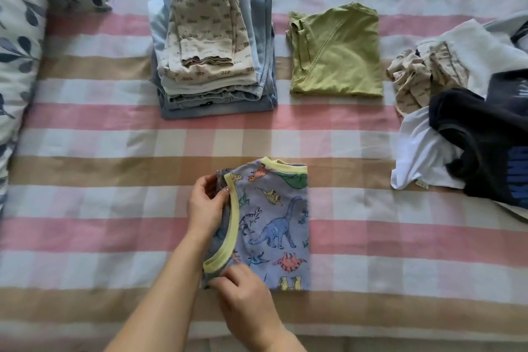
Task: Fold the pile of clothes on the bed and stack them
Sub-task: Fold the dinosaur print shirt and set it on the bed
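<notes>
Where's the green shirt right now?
In the head view the folded green shirt lies on the far side of the bed, right of centre, between the tall folded stack on its left and the unfolded pile on its right.

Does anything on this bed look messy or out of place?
Only the crumpled heap at the right edge stands out: white, navy and beige pieces tangled, not yet folded. The folded stack and green shirt lie tidy; the left hand and right hand pinch the dinosaur shirt.
</notes>
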`<state>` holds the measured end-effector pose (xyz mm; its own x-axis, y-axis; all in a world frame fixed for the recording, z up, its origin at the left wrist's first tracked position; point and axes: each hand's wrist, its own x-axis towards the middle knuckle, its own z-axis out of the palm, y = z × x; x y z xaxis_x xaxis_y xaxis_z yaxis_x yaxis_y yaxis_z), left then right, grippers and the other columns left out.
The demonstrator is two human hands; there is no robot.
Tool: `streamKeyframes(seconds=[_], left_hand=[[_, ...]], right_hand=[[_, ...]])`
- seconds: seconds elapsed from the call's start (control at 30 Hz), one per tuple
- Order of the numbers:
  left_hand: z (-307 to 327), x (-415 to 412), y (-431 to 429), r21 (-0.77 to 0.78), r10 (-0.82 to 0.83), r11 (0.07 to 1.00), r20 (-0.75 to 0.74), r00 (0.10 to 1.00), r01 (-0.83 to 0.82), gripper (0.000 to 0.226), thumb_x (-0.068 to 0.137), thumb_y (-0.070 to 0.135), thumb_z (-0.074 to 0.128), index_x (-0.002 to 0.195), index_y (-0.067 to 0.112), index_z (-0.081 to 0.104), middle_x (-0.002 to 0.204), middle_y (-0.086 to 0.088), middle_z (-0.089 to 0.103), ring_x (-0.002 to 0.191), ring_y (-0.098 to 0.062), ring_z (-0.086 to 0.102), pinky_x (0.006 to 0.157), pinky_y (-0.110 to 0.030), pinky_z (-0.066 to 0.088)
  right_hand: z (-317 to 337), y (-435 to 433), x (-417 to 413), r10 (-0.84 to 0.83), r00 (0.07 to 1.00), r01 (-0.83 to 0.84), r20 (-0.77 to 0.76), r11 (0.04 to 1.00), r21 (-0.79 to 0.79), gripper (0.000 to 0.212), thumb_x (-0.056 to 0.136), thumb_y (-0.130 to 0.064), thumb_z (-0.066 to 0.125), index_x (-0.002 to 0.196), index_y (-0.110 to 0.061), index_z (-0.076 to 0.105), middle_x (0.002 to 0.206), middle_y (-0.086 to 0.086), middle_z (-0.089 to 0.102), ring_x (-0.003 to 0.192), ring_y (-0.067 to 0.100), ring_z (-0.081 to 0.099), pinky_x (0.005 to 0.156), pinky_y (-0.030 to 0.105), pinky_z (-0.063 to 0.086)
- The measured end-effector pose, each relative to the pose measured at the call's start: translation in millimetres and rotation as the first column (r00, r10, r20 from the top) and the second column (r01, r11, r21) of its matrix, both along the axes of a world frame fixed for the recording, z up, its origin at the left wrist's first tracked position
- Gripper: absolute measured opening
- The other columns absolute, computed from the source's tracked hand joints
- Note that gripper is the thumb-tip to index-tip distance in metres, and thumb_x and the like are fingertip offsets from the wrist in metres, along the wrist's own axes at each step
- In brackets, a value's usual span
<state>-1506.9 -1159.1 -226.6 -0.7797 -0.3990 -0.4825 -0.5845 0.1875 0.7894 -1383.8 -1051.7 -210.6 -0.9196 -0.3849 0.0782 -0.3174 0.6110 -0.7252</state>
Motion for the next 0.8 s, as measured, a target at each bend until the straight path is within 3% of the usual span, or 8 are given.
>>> streamKeyframes(seconds=[0.1,0.2,0.27,0.4,0.57,0.63,0.7,0.8], left_hand=[[1.7,17.5,-2.4,-0.129,-0.026,0.991,-0.049,0.998,0.019,0.032,0.083,0.006,0.065,0.113,0.009,0.055,0.107,-0.006,0.061,0.100,-0.021,0.056,0.089,-0.033,0.046],[2.2,44.5,-2.4,-0.193,-0.066,0.979,0.004,0.998,0.066,0.033,0.087,0.010,0.061,0.118,0.009,0.051,0.115,-0.008,0.057,0.108,-0.022,0.052,0.093,-0.032,0.043],[1.8,60.2,0.2,-0.216,-0.070,0.973,0.049,0.996,0.078,0.035,0.088,0.011,0.060,0.121,0.007,0.049,0.119,-0.009,0.055,0.111,-0.023,0.051,0.093,-0.031,0.041],[1.1,77.3,9.3,-0.259,-0.042,0.963,0.113,0.993,0.070,0.041,0.088,0.013,0.060,0.126,0.003,0.047,0.125,-0.012,0.054,0.118,-0.027,0.049,0.095,-0.036,0.040],[3.8,76.2,12.2,-0.181,0.002,0.983,0.226,0.974,0.040,0.038,0.086,0.024,0.063,0.116,0.001,0.054,0.107,-0.014,0.064,0.100,-0.033,0.059,0.080,-0.037,0.047],[8.9,73.2,13.9,-0.113,-0.038,0.992,0.206,0.978,0.062,0.022,0.085,0.022,0.065,0.096,0.004,0.059,0.088,-0.010,0.065,0.083,-0.031,0.060,0.067,-0.034,0.045],[17.3,71.4,18.3,-0.058,-0.070,0.995,0.179,0.981,0.082,0.013,0.084,0.017,0.066,0.082,0.008,0.058,0.074,-0.006,0.064,0.070,-0.026,0.058,0.058,-0.031,0.042],[37.3,64.3,31.5,0.017,-0.074,0.997,0.116,0.990,0.073,0.005,0.083,0.012,0.067,0.084,0.014,0.062,0.077,0.001,0.069,0.073,-0.018,0.065,0.063,-0.029,0.051]], right_hand=[[-1.0,24.4,-11.6,-0.230,0.967,0.242,0.113,0.964,-0.112,0.016,0.078,-0.005,0.063,0.091,-0.013,0.067,0.082,0.000,0.062,0.078,0.011,0.053,0.065,0.024,0.048],[-2.1,53.5,-30.6,-0.561,0.776,0.598,0.288,0.800,-0.052,0.025,0.083,0.000,0.063,0.105,-0.012,0.063,0.099,-0.001,0.057,0.097,0.015,0.054,0.085,0.027,0.046],[-4.3,69.3,-40.1,-0.668,0.647,0.707,0.368,0.706,0.039,0.030,0.086,-0.005,0.060,0.115,-0.011,0.057,0.108,0.000,0.053,0.104,0.013,0.049,0.089,0.017,0.038],[-9.3,78.6,-39.7,-0.678,0.539,0.737,0.500,0.667,0.109,0.032,0.089,-0.013,0.058,0.121,-0.013,0.053,0.108,-0.003,0.055,0.097,0.009,0.052,0.072,0.004,0.037],[-13.0,68.1,-32.4,-0.655,0.431,0.781,0.620,0.616,0.108,0.020,0.090,-0.018,0.058,0.104,-0.026,0.047,0.085,-0.016,0.052,0.071,-0.009,0.050,0.058,0.000,0.039],[-13.2,68.3,-33.1,-0.636,0.422,0.768,0.646,0.629,0.117,0.009,0.091,-0.020,0.057,0.096,-0.017,0.051,0.082,-0.011,0.056,0.071,-0.003,0.052,0.058,0.007,0.038],[-9.0,70.7,-34.7,-0.623,0.431,0.762,0.652,0.639,0.107,0.015,0.092,-0.022,0.055,0.093,-0.007,0.058,0.082,-0.002,0.062,0.076,0.013,0.057,0.062,0.021,0.039],[12.3,82.3,-44.7,-0.610,0.458,0.789,0.647,0.614,0.022,0.014,0.091,-0.022,0.056,0.080,-0.014,0.060,0.072,-0.003,0.065,0.070,0.015,0.060,0.059,0.023,0.044]])
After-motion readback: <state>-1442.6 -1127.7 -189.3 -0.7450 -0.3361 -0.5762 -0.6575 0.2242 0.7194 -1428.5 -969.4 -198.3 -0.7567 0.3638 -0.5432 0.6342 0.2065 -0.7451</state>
